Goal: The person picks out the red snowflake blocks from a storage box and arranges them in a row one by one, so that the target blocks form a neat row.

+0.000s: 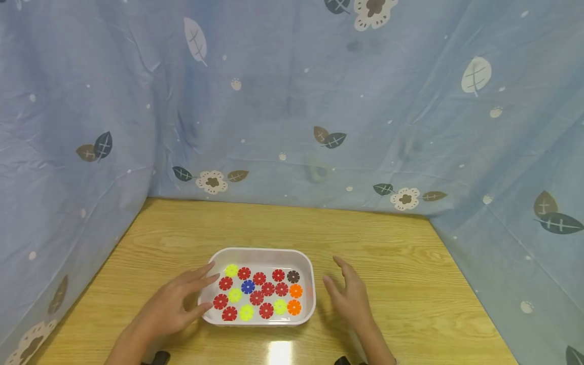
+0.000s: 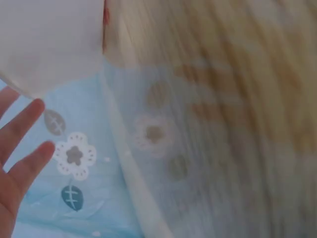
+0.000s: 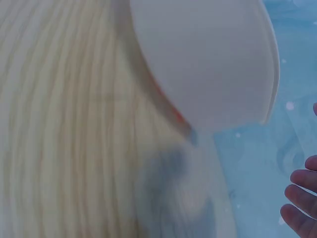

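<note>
A white tray [image 1: 310, 263] sits on the wooden table near its front edge. It holds several flower-shaped plastic discs [image 1: 259, 291], mostly red, with some yellow, orange, one blue and one brown. My left hand [image 1: 203, 290] is at the tray's left rim with its fingers spread and straight; I cannot tell whether it touches the rim. My right hand [image 1: 339, 279] hovers open just right of the tray, a small gap away. The blurred left wrist view shows spread fingers [image 2: 20, 148] below the tray's outer wall [image 2: 49, 39]. In the right wrist view, fingertips [image 3: 299, 198] show beside the tray [image 3: 208, 59].
The wooden table [image 1: 388, 243] is enclosed at the back and on both sides by a blue cloth with leaf and flower prints [image 1: 292, 101]. A bright light reflection lies on the table in front of the tray.
</note>
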The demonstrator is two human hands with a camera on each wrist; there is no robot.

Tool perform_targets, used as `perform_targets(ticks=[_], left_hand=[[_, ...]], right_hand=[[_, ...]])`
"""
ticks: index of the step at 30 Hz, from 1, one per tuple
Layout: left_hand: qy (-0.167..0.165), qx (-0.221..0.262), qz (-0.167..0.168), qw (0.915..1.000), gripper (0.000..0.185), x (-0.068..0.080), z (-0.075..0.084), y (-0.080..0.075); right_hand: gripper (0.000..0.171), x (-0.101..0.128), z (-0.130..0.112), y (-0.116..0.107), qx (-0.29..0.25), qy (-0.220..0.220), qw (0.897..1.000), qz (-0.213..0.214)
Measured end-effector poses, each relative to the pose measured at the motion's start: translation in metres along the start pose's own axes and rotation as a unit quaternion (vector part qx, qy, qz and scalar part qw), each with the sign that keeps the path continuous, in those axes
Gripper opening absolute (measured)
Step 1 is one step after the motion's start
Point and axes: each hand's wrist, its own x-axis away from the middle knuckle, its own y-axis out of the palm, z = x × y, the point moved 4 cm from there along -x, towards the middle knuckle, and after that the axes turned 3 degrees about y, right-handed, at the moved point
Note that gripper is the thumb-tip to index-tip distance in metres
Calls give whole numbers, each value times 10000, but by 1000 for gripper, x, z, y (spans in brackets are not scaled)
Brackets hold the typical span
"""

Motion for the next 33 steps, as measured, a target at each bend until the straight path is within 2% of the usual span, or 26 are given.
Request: perform_targets(ticks=[6, 11, 15, 19, 26, 33], left_hand=[[-258, 594, -190, 9977, 44, 1, -4, 6], [-231, 865, -185, 9958, 48, 0, -7, 9], [-224, 966, -85, 9950, 50, 1, -9, 12], [-217, 969, 9, 9951, 50, 2, -11, 14], [-535, 1051, -36, 9930, 52, 4, -15, 17], [-503, 994, 85, 9937, 52, 5, -15, 19]], right_hand=[[43, -2, -13, 4, -1005, 182, 9947, -113], [40, -5, -29, 9, -1963, 143, 9802, -206], [39, -9, -34, 19, -2447, 236, 9684, -414], [40, -12, -38, 32, -2693, 239, 9607, -626], [42, -19, -67, 43, -2949, 327, 9487, -1095], [42, -28, -71, 61, -2927, 717, 9414, -1512]])
